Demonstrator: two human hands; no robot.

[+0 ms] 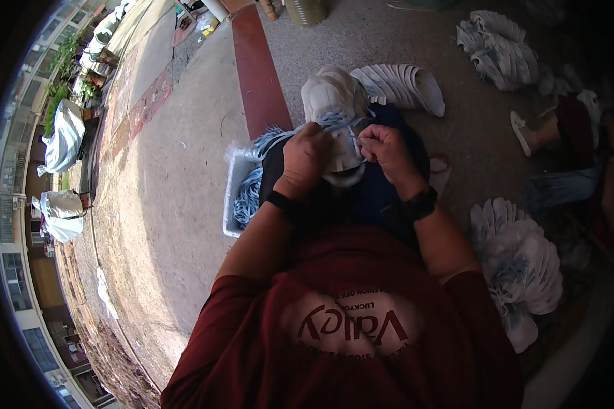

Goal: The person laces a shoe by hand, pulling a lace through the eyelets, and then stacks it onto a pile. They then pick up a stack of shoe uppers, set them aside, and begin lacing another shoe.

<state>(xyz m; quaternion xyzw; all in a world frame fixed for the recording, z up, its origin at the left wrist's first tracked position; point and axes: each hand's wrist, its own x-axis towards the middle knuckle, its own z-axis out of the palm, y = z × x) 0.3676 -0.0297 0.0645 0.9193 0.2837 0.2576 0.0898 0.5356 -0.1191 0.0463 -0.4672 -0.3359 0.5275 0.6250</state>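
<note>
A white shoe upper [331, 97] rests on my lap, toe pointing away from me. My left hand [305, 155] grips its near left side. My right hand [383, 150] pinches a light blue lace [334, 122] at the shoe's right edge. The lace runs across the shoe and off to the left. Both wrists wear dark bands, and my dark blue trousers show under the shoe.
A clear plastic tub [233, 198] of blue laces sits at my left knee. Rows of white shoe uppers lie ahead [404, 84], at the far right [498, 48] and at my right side [522, 262]. Another person's foot [525, 133] is at the right. Concrete floor spreads to the left.
</note>
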